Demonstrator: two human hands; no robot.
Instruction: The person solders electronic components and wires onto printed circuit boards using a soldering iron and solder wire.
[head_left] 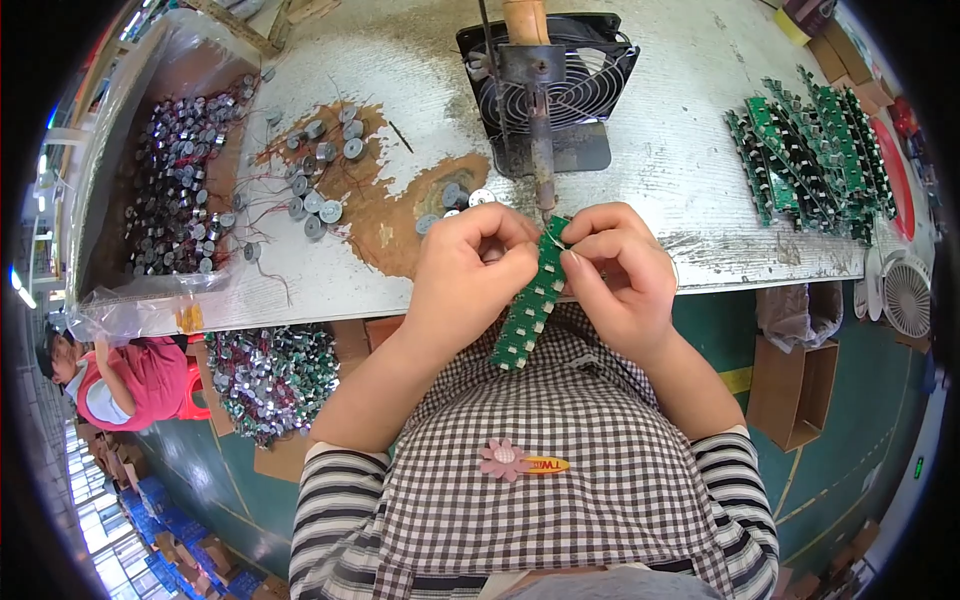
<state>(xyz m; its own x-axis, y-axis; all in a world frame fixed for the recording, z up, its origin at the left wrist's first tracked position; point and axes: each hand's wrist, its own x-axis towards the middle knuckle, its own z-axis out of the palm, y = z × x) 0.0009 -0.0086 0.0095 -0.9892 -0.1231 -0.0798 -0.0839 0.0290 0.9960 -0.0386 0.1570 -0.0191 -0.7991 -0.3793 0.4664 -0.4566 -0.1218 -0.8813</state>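
Note:
A narrow strip of green circuit boards (527,322), lined with small white parts, slants between my hands above my lap. My left hand (468,268) is closed, its thumb and forefinger pinching at the strip's upper left edge. Against the upper right edge, my right hand (625,275) has thumb and fingers pinched together; what lies between those fingertips is too small to make out. A soldering iron (541,130) points straight down, its tip just above the strip's top end. Just beyond my left hand lie a few small round motors (455,196).
A black fan (575,75) stands behind the iron. A plastic-lined box (100,190) of wired motors is at left, with loose motors (313,200) beside it. Green board strips (810,150) are heaped at right. Below the table edge are a pile of assembled parts (270,385) and a seated person (145,385).

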